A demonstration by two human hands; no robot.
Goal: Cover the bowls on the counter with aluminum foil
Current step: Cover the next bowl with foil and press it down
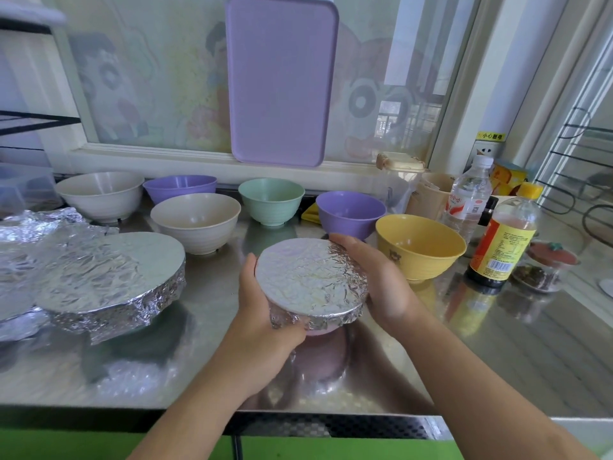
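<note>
Crinkled foil taut over pink bowl, hands cupping rim

L hand cupped, R hand cupped

I've got one view only, the head camera, wide-angle, looking forward and down from above the near edge of the steel counter. It sits close: both forearms run in from the bottom corners. It faces the window behind the counter, whose straight frame lines bow towards the picture's sides
</note>
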